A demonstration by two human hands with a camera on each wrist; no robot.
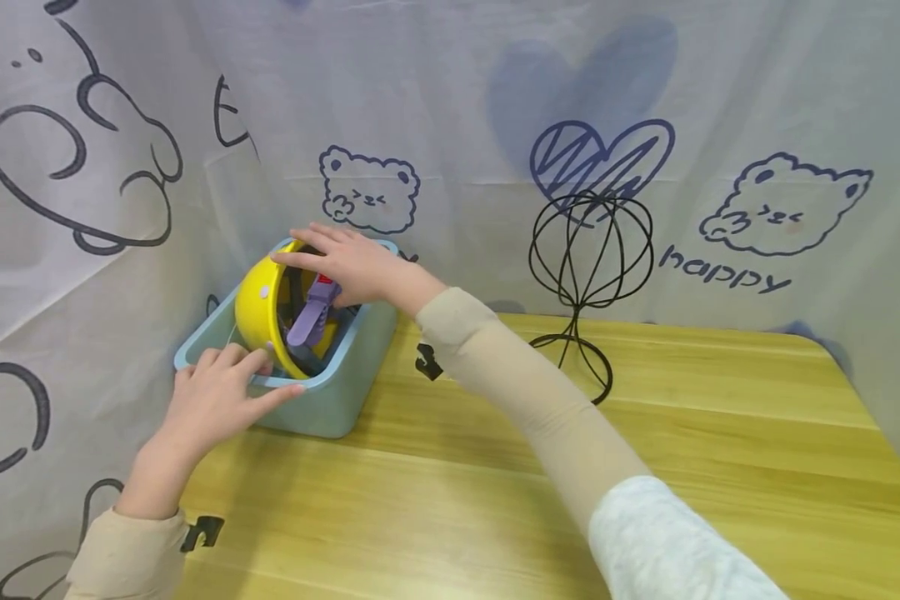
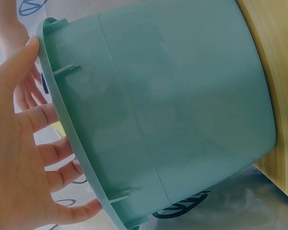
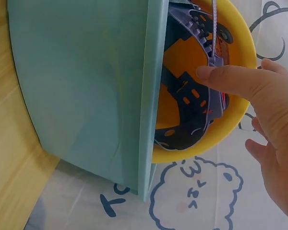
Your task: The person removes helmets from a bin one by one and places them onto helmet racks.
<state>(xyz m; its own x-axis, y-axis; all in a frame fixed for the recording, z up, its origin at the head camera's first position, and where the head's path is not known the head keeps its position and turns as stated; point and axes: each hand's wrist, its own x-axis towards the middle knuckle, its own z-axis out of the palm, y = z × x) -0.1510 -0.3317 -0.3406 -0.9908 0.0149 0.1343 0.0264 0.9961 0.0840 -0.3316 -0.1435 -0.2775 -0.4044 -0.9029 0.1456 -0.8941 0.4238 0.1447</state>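
A yellow hard hat (image 1: 253,300) sits tilted on its side in a light blue plastic bin (image 1: 330,412), its open underside facing right. Inside it show a purple strap (image 1: 313,317) and a dark harness (image 3: 189,98). My right hand (image 1: 356,262) grips the hat's upper rim, thumb inside by the harness and fingers over the outer edge. At the near side, my left hand (image 1: 213,400) holds the bin's rim (image 2: 69,122), fingers hooked over it and thumb along it. Whether those fingertips touch the hat is hidden.
A black wire stand (image 1: 577,304) with a globe-shaped top stands on the wooden table (image 1: 450,508), right of the bin and beyond the right forearm. White printed cloth (image 1: 450,100) hangs behind the table and along its left side, close to the bin.
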